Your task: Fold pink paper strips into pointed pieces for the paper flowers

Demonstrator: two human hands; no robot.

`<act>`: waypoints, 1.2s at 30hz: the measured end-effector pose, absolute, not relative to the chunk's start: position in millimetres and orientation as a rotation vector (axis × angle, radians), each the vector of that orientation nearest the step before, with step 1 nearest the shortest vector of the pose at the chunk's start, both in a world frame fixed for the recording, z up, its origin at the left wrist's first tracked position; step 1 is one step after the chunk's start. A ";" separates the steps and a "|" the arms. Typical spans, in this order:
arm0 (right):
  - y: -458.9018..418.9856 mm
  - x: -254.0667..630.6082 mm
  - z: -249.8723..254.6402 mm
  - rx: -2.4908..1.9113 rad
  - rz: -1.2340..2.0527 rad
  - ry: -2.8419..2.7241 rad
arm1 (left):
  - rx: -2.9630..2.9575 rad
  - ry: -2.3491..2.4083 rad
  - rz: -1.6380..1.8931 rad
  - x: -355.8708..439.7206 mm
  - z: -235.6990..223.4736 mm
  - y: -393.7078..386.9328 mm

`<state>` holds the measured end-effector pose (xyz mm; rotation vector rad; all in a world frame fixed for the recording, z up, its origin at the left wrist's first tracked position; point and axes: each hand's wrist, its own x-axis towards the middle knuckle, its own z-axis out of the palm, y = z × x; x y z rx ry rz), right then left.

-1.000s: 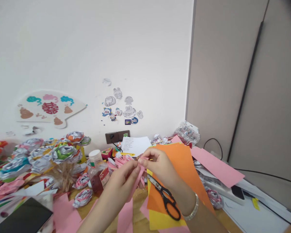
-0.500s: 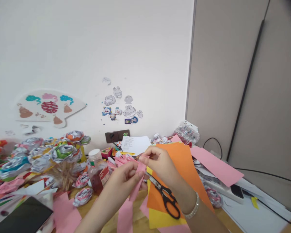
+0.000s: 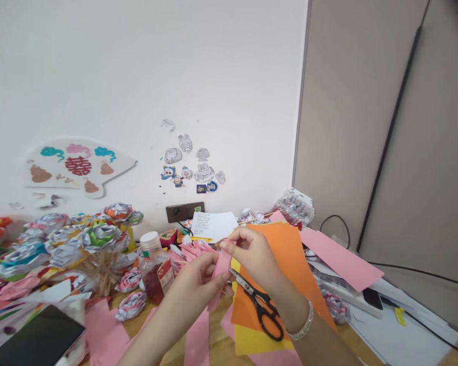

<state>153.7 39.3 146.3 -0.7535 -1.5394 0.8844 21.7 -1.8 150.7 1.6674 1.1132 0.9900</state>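
Observation:
Both hands meet over the middle of the desk on a pink paper strip (image 3: 222,269). My left hand (image 3: 198,284) pinches the strip from below with thumb and fingers closed on it. My right hand (image 3: 252,256), with a silver bracelet at the wrist, pinches the strip's upper end. The strip hangs down past my left hand towards the desk. Black-handled scissors (image 3: 261,305) lie just under my right hand on orange paper (image 3: 290,254) and yellow paper (image 3: 252,345).
Paper flowers on wooden sticks (image 3: 95,244) crowd the left. A bottle with a white cap (image 3: 154,267) stands near them. A dark tablet (image 3: 41,340) lies at the front left. Pink sheets (image 3: 339,259), cables and a phone (image 3: 372,299) lie to the right.
The pink strip has shifted in my fingers; my left hand has come up slightly and my right hand has regripped its top end. The view has tilted a little.

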 end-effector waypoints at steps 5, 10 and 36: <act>39.9 154.1 146.0 -0.753 0.876 -1.546 | 1.673 1.066 0.990 21.7 152.9 -2.8; 37.5 155.9 148.2 -0.744 0.878 -1.571 | 1.628 1.040 0.954 20.3 154.1 -0.7; 47.2 165.6 149.4 -0.774 0.668 -1.581 | 1.728 1.016 0.840 22.2 147.5 2.4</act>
